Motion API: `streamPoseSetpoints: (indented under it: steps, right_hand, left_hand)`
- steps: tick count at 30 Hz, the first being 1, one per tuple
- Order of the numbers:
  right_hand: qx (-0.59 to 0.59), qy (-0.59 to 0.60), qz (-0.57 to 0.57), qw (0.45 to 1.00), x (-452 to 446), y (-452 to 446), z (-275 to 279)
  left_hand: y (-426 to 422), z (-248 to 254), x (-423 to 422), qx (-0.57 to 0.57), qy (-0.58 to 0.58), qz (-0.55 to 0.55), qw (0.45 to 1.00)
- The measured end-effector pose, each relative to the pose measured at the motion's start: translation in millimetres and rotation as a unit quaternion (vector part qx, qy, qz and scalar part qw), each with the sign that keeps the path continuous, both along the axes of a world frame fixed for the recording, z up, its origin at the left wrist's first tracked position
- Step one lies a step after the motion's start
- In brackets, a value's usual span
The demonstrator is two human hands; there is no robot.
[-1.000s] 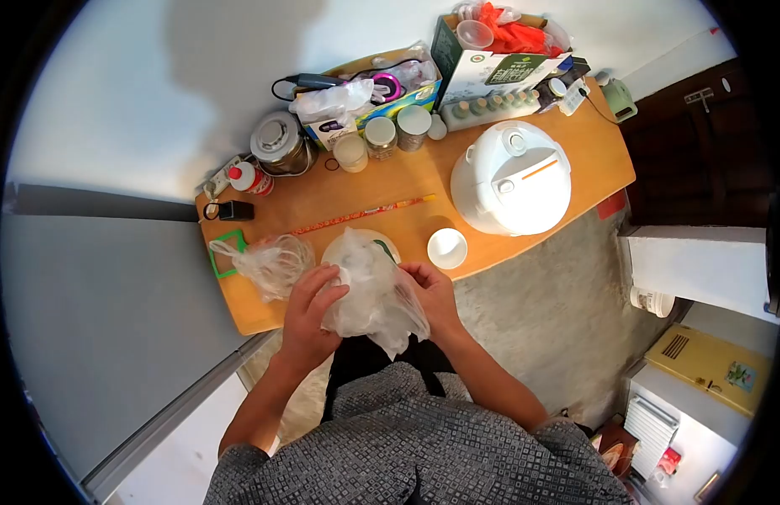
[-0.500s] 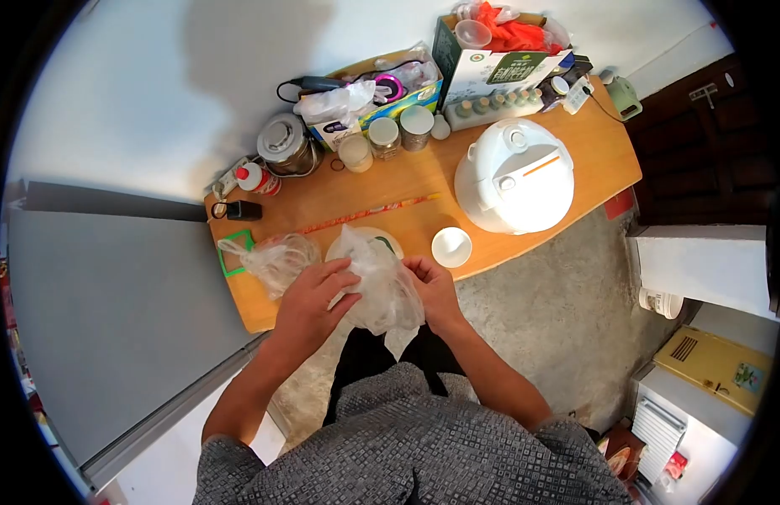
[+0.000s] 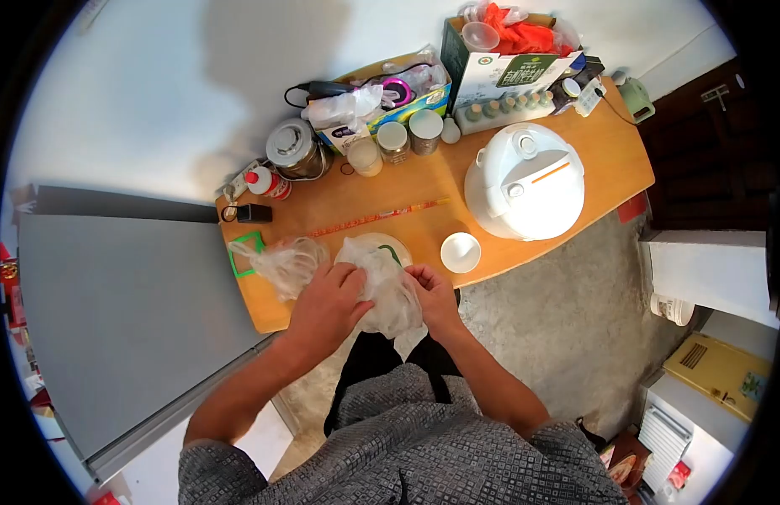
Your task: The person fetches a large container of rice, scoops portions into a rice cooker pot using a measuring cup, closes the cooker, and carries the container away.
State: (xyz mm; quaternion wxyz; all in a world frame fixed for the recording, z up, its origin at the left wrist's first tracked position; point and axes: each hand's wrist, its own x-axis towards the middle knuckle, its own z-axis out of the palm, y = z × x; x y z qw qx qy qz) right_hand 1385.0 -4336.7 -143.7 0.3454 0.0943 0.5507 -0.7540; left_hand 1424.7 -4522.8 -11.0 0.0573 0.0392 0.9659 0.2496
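A crumpled clear plastic bag (image 3: 392, 305) is between my hands at the table's front edge. My left hand (image 3: 324, 310) has its fingers bent against the bag's left side, gripping it. On the other side, my right hand (image 3: 434, 296) pinches the bag's edge between thumb and fingers. Behind the bag lies a round white plate or lid (image 3: 401, 249), mostly covered, with a dark green mark. A second clear plastic bag (image 3: 289, 268) rests just left of my left hand. To the right stands a small white bowl (image 3: 461, 252).
A large white lidded appliance (image 3: 525, 189) fills the table's right side. A long red-and-orange stick (image 3: 373, 219) lies mid-table. Along the wall stand a metal pot (image 3: 294, 150), jars (image 3: 393, 141) and filled boxes (image 3: 512, 71). A grey cabinet-like surface (image 3: 137, 311) borders the left.
My left hand has moved inward over the bag, its fingers now bent closer onto it. The bag is bunched more tightly. The view has shifted slightly.
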Motion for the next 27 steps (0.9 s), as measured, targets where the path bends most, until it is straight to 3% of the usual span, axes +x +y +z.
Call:
streamPoseSetpoints:
  steps: [5,10,14,16,19,22,27]
  right_hand:
    - [-0.012,0.007,-0.01,1.0,-2.6,-1.9,0.7]
    - [-0.01,0.005,0.001,1.0,-1.3,2.5,-3.0]
    - [-0.013,0.004,0.002,1.0,-1.9,1.8,-4.7]
    - [-0.013,0.017,0.002,1.0,-0.7,3.0,-6.3]
    - [-0.015,0.027,-0.003,1.0,0.7,2.0,-3.3]
    - [-0.022,0.025,0.007,0.999,-1.3,2.5,-4.3]
    - [-0.005,0.02,0.023,1.0,-4.2,4.2,-5.8]
  left_hand:
    - [-10.9,-1.1,-8.3,-0.013,0.008,-0.083,0.996]
    - [-25.5,-3.8,-24.5,-0.125,-0.075,-0.295,0.944]
    - [-32.4,0.8,-25.5,-0.033,-0.073,-0.276,0.958]
    - [-26.8,4.0,-12.2,0.021,-0.017,-0.134,0.991]
    - [-19.7,7.7,-5.6,-0.046,0.016,-0.051,0.997]
    - [-20.5,1.7,-0.8,-0.058,-0.088,-0.022,0.994]
    - [-12.1,9.5,-12.2,-0.078,-0.088,-0.09,0.989]
